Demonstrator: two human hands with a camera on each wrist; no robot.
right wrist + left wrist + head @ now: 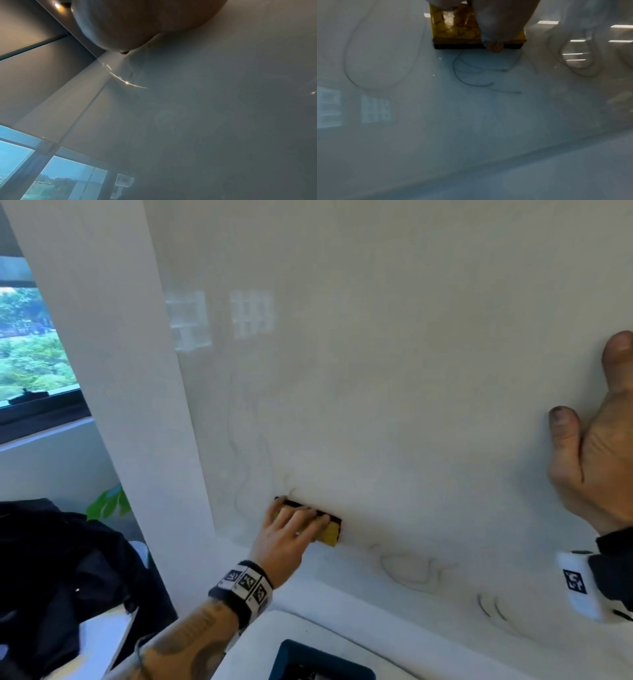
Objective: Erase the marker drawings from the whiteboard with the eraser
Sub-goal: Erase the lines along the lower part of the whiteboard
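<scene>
The whiteboard [394, 371] fills the wall ahead. My left hand [298, 522] grips a yellow eraser [329, 531] with a black felt face and presses it flat against the board's lower left. In the left wrist view the eraser [457, 31] sits just above thin curved marker lines [471, 75]. Faint wavy marker lines [250, 460] rise above the eraser. A marker loop [407, 571] and short marker strokes [493, 607] lie to its lower right. My right hand [596, 460] rests flat and open on the board at the far right, holding nothing.
A white pillar [113, 371] borders the board on the left, with a window [30, 347] beyond it. A black garment [61, 570] and a green plant [108, 503] sit at the lower left. A blue-framed object [318, 662] lies on the white surface [376, 631] below.
</scene>
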